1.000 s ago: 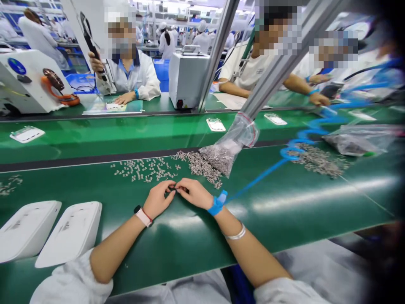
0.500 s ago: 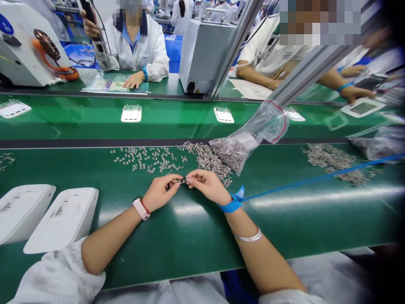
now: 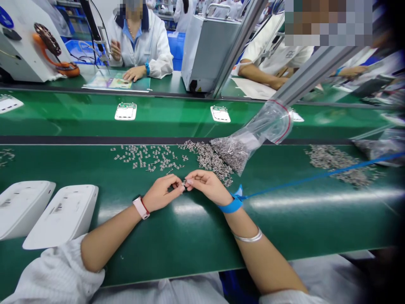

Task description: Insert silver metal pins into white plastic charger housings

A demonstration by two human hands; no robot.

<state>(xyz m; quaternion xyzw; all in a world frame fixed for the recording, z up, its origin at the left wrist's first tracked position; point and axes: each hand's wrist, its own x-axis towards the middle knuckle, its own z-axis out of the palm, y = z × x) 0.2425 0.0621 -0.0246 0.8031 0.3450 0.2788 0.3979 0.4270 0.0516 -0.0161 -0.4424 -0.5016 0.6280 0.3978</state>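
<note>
The left hand [image 3: 162, 192] and the right hand [image 3: 207, 185] meet over the green bench [image 3: 164, 253], tip to tip, with a small metal piece [image 3: 184, 183] between them. The grip of the left hand is a pinch: thumb and first finger are closed on one side of the piece. The grip of the right hand is a pinch too, with its fingertips on the other side. The tips hide part of the piece, so I cannot tell its whole shape or if it is one bit or two put together. It is up in the fingers, just in front of the loose metal bits [image 3: 142, 157] that lie spread out on the bench. Next to those is a thick pile of bits [image 3: 209, 160], and a clear bag [image 3: 236, 150] full of more bits leans over the pile's right side. The step in hand looks like close finger work on this one piece, with both hands sharing the job. I think the next move calls for a soft, steady pinch and small turns of the fingertips, because a thing this tiny could slip out and get lost among the others. The blue strap [image 3: 232, 205] on the right wrist has a blue cord running off to the right, away from the fingers. Two white cases [image 3: 65, 213] lie off to the left, well apart from the hands.
</note>
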